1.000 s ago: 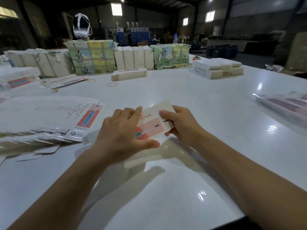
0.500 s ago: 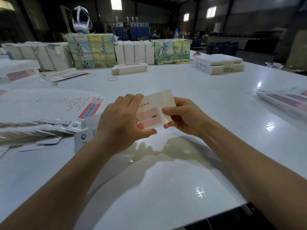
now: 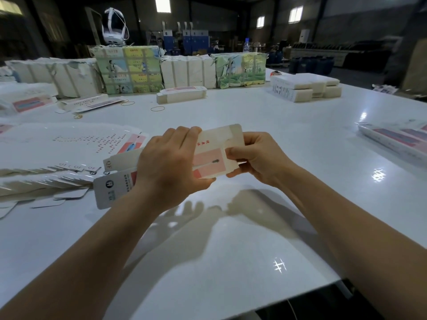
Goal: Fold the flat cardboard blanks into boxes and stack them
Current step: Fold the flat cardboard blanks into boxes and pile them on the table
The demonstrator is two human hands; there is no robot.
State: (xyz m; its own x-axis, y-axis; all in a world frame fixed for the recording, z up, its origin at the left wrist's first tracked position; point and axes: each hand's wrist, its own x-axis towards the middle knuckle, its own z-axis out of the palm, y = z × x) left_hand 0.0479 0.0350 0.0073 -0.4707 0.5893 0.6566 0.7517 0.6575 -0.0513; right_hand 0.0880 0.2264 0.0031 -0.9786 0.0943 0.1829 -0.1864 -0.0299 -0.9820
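Both hands hold one white and pink cardboard blank (image 3: pixel 216 153) above the white table (image 3: pixel 265 125). My left hand (image 3: pixel 169 162) wraps over its left part, fingers on top and thumb beneath. My right hand (image 3: pixel 256 155) pinches its right end, thumb on the printed face. The blank's lower end (image 3: pixel 111 188) sticks out to the left below my left wrist. A fanned pile of flat blanks (image 3: pixel 55 162) lies on the table to the left. How far the held blank is folded is hidden by my left hand.
Wrapped bundles (image 3: pixel 129 68) line the far side, with a white headset (image 3: pixel 114 26) on top. A folded box (image 3: pixel 181 94) and rubber bands (image 3: pixel 157 109) lie mid-table. White stacks (image 3: pixel 305 86) sit far right; more blanks (image 3: pixel 397 139) at the right edge. The table's near edge (image 3: pixel 300 294) is close.
Both hands have lifted the blank off the table and tilted it up. Its lower end now sticks out to the left of my left wrist.
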